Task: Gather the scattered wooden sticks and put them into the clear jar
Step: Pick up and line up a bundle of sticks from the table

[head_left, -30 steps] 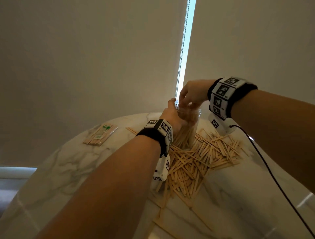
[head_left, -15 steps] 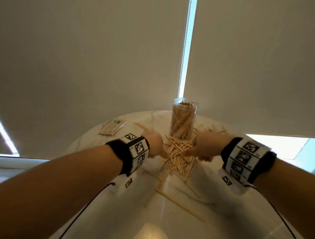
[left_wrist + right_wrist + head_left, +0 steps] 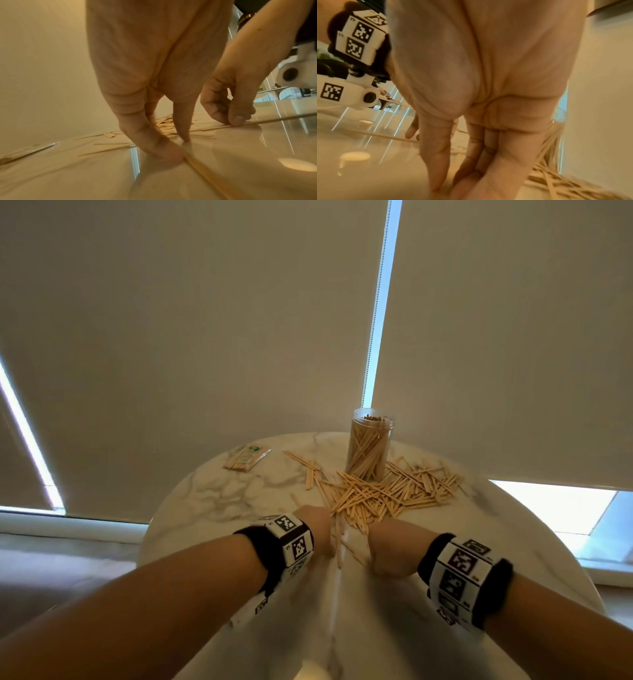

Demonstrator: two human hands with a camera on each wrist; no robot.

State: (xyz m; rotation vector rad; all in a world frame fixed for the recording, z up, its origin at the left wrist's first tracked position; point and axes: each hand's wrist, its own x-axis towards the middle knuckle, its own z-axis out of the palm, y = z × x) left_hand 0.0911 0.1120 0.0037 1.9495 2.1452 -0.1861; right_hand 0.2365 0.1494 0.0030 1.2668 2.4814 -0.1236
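Note:
The clear jar [image 3: 371,446], packed with wooden sticks, stands upright at the table's far side. A pile of loose sticks [image 3: 387,494] spreads in front of it and to its right. My left hand [image 3: 317,530] is down at the pile's near edge. In the left wrist view, the left hand [image 3: 180,148] pinches the end of one stick [image 3: 205,169] flat on the table between thumb and index finger. My right hand [image 3: 385,549] is beside it, fingers curled, and pinches another stick [image 3: 267,120] against the table. In the right wrist view the right hand [image 3: 447,189] is blurred.
A wrapped packet of sticks [image 3: 246,457] lies at the far left of the round marble table [image 3: 212,501]. A few stray sticks [image 3: 301,458] lie left of the jar. Roller blinds hang right behind the table.
Both hands left the jar's mouth and came down to the table. In the last half second they drew back to single sticks at the near edge of the pile.

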